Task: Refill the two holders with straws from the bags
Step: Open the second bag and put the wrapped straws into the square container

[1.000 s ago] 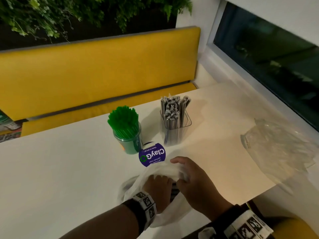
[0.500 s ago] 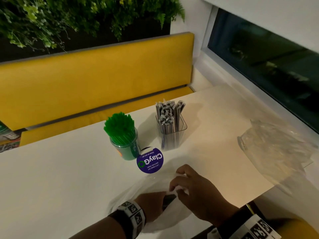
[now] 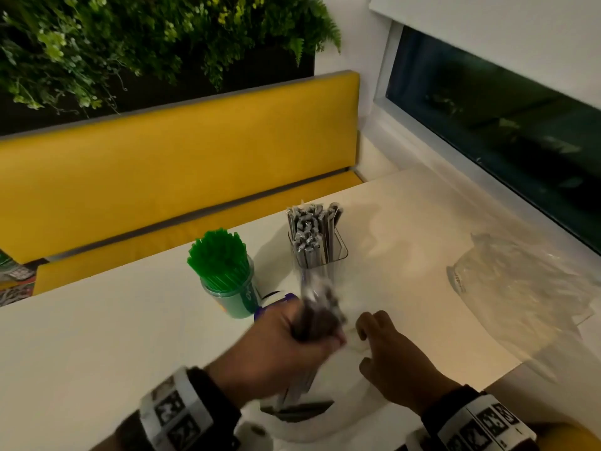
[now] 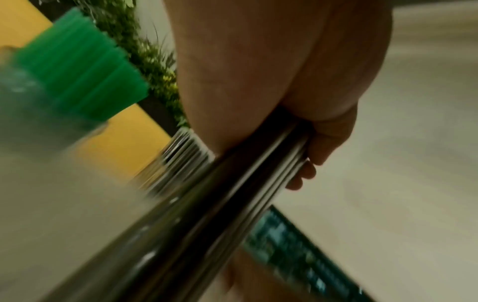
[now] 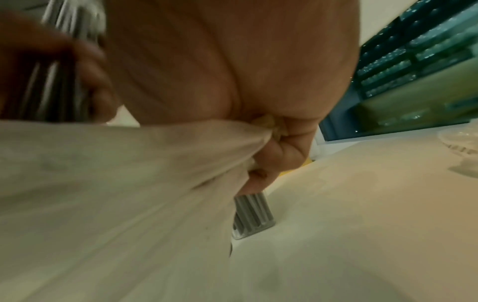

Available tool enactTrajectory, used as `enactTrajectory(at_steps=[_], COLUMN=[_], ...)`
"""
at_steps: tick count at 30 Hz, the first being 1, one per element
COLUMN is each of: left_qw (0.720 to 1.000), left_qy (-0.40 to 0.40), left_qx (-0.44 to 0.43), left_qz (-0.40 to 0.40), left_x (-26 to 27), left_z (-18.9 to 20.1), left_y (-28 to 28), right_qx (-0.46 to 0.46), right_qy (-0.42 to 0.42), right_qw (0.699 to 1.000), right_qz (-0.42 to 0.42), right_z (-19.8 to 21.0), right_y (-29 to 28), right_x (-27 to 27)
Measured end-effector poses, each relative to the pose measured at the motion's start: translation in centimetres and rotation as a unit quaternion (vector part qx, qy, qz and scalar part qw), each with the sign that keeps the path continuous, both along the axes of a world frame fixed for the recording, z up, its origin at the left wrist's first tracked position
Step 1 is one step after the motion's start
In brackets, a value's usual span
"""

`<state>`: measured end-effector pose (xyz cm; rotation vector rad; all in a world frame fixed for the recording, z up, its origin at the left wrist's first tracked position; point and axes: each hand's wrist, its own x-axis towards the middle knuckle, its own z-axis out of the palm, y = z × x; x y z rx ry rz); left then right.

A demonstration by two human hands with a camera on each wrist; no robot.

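My left hand [image 3: 305, 336] grips a blurred bundle of wrapped grey straws [image 3: 320, 304], raised just in front of the clear square holder [image 3: 320, 252] full of the same straws. In the left wrist view the bundle of wrapped grey straws [image 4: 232, 204] runs across my palm. My right hand [image 3: 374, 330] pinches the edge of the white plastic bag [image 5: 129, 163] lying at the table's near edge. More grey straws [image 3: 299, 408] show at the bag's mouth. The round holder of green straws [image 3: 224, 271] stands to the left.
A purple round sticker [image 3: 273, 307] lies by the green holder, partly behind my left hand. An empty clear plastic bag [image 3: 527, 288] lies crumpled at the right of the white table [image 3: 97, 336]. A yellow bench [image 3: 179, 151] runs behind; a dark window [image 3: 504, 109] is at right.
My left hand has come out of the white bag with a bundle of grey straws and risen towards the clear holder. My right hand keeps holding the bag's edge.
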<state>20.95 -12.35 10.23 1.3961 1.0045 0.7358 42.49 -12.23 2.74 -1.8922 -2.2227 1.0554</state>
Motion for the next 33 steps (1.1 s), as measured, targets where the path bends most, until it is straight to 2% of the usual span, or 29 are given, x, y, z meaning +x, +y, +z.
enactTrajectory(at_steps=[2,5,8,11,14,17,20,22,24,28,30,31,33], left_qw=[0.988,0.939,0.9,0.907,0.926,0.947,0.956,0.958,0.967,0.965,0.957,0.939,0.862], left_qy=[-0.121,-0.268,-0.318,-0.226,-0.107,0.003,0.178,0.215,0.195,0.218,0.205,0.217,0.311], left_qx=[0.044,0.076,0.069,0.082,0.118,0.119,0.091,0.084,0.088,0.115,0.178,0.239,0.375], left_qz=[0.084,0.2,0.29,0.345,0.343,0.298,0.216,0.169,0.136,0.087,0.105,0.12,0.139], left_x=[0.1,0.9,2.4,3.5,3.7,3.4,2.3,1.4,1.3,0.9,1.0,1.7,3.9], left_z=[3.2,6.2,6.0,3.4,0.9,-1.7,-5.0,-6.5,-4.4,1.4,4.2,5.2,5.6], left_y=[2.7,8.4,13.2,15.6,16.5,17.1,17.4,17.8,17.2,15.5,15.0,14.9,15.5], right_qx=[0.01,0.061,0.11,0.11,0.117,0.112,0.099,0.094,0.089,0.086,0.093,0.095,0.098], right_qy=[-0.002,-0.063,-0.102,-0.11,-0.113,-0.126,-0.129,-0.129,-0.128,-0.123,-0.124,-0.125,-0.127], right_qw=[1.0,0.995,0.989,0.988,0.987,0.986,0.987,0.987,0.988,0.989,0.988,0.988,0.987], right_qz=[0.029,0.044,0.015,0.013,0.006,0.003,0.003,0.003,0.003,-0.001,-0.001,-0.001,-0.003], right_z=[0.1,0.4,0.6,0.7,0.6,0.8,1.0,1.1,1.1,1.1,1.0,1.0,0.9], right_y=[0.7,2.8,5.6,7.2,7.7,7.8,7.7,7.7,7.8,7.8,7.9,7.9,7.9], right_x=[-0.1,-1.0,-2.0,-2.5,-2.9,-3.2,-3.4,-3.5,-3.5,-3.6,-3.6,-3.6,-3.7])
